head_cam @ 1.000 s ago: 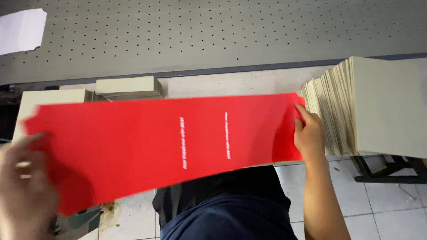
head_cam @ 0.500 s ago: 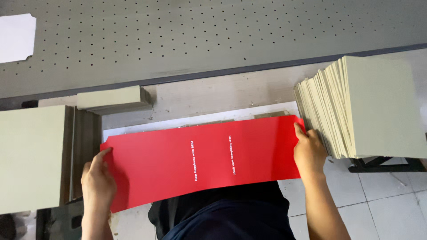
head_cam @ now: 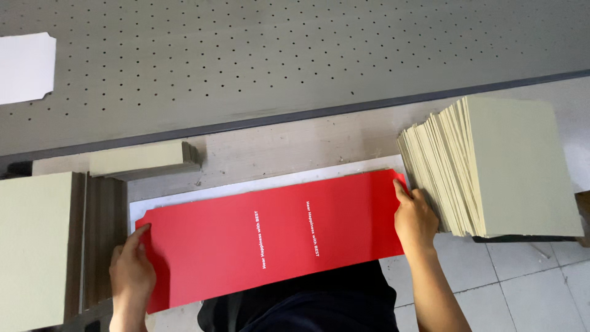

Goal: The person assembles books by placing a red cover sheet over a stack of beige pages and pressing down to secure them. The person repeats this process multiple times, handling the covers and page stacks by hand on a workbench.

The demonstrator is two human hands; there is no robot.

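The red sheet [head_cam: 270,237] now lies nearly flat and square across the person's lap, where half a second ago it was still being brought down and a second ago it swung at a slant with its left end low and blurred. The left hand [head_cam: 131,273] has come in from the frame edge to pinch the sheet's left end, thumb on top; the right hand [head_cam: 416,218] keeps its pinch on the right end, fingers curled over the edge. So the sheet looks to be settled in place, held at both ends, resting over a white sheet [head_cam: 184,200] that peeps out just behind it. Left of the red sheet stands a pile of grey boards [head_cam: 37,246]; right of it, touching the right hand, a fanned stack of cream cards [head_cam: 491,166]. Behind the red sheet lies a small bundle of cards [head_cam: 144,161], and beyond that the grey perforated table [head_cam: 295,61] with a white paper [head_cam: 24,67] at its left.
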